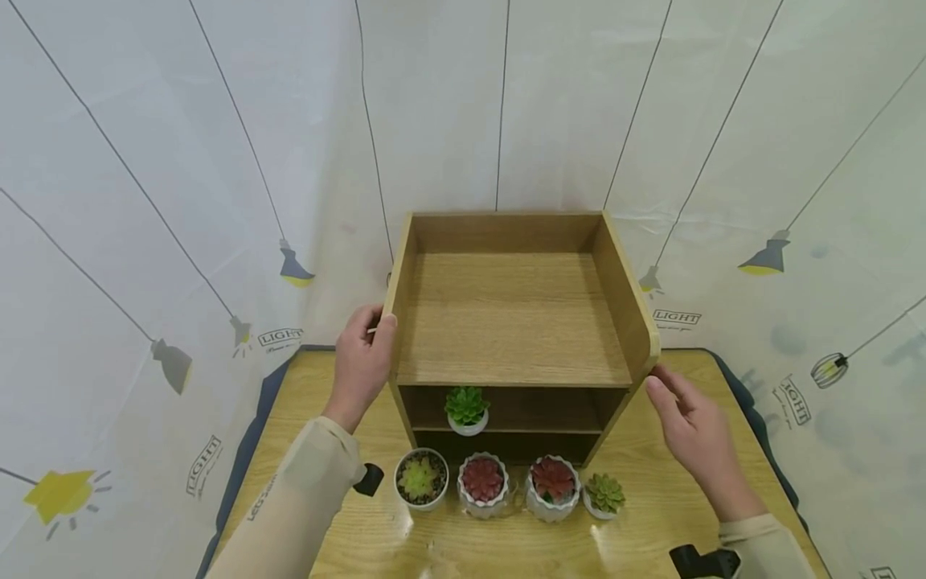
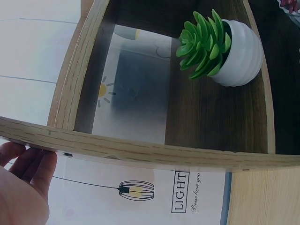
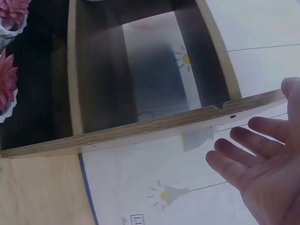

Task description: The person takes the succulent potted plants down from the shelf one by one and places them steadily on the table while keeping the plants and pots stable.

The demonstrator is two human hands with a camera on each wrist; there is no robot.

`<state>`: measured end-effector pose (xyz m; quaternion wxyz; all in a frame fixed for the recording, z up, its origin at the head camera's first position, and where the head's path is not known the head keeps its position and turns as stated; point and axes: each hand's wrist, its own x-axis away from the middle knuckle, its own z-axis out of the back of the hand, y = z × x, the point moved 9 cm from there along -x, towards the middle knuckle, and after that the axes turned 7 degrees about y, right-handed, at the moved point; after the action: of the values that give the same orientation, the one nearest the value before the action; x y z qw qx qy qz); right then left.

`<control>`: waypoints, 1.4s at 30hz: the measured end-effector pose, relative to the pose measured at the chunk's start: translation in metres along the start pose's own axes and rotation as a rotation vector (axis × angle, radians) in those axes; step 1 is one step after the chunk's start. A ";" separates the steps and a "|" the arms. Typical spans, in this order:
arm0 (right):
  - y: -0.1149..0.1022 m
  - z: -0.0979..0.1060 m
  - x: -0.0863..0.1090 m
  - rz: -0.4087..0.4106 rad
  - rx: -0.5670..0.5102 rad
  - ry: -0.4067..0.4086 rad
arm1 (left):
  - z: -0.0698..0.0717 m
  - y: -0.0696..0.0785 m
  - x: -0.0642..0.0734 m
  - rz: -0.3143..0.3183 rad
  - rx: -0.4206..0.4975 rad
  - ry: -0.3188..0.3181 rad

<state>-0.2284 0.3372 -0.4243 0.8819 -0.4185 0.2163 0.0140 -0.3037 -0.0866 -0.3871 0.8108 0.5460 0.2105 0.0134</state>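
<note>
A wooden desktop shelf [image 1: 506, 322] with raised sides stands on the table in the head view. My left hand [image 1: 365, 362] rests against its left side panel, fingertips on the outer face in the left wrist view. Beside the right panel is my right hand [image 1: 698, 438], its thumb tip close to the panel's lower front corner. In the right wrist view its fingers [image 3: 255, 140] are spread just off the outer face. A green succulent [image 2: 206, 47] in a white pot sits in the shelf's upper compartment.
Before the shelf stand a yellow-green succulent [image 1: 419, 478], two red succulents [image 1: 482, 480] in scalloped white pots and a small green succulent [image 1: 604, 494]. The wooden table [image 1: 463, 555] has a dark cloth edge [image 1: 242, 458]. A lamp-printed sheet [image 1: 448, 104] hangs around the back and sides.
</note>
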 end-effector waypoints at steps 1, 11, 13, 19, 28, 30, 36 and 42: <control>-0.002 0.001 -0.002 0.004 0.005 0.001 | 0.000 0.000 0.000 0.000 0.002 -0.002; -0.018 0.008 -0.017 0.072 -0.046 0.055 | -0.001 0.000 0.000 0.006 0.011 -0.012; -0.020 0.009 -0.020 0.080 -0.054 0.058 | -0.001 0.000 0.000 0.007 0.009 -0.011; -0.024 0.011 -0.028 0.071 0.013 0.037 | -0.001 0.000 0.000 0.000 0.005 -0.010; -0.030 0.010 -0.038 0.048 0.002 -0.029 | -0.001 0.000 0.000 0.002 0.012 -0.012; -0.031 0.010 -0.041 0.048 0.007 -0.036 | -0.001 0.000 0.000 0.005 0.012 -0.010; -0.029 0.007 -0.049 0.010 0.017 -0.100 | 0.000 -0.001 0.000 0.011 0.012 -0.006; -0.032 0.005 -0.056 0.010 0.042 -0.137 | 0.000 0.000 0.001 0.019 0.016 -0.011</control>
<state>-0.2702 0.3287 -0.3758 0.9032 -0.3970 0.1576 0.0424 -0.3029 -0.0865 -0.3878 0.8072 0.5547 0.2011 0.0165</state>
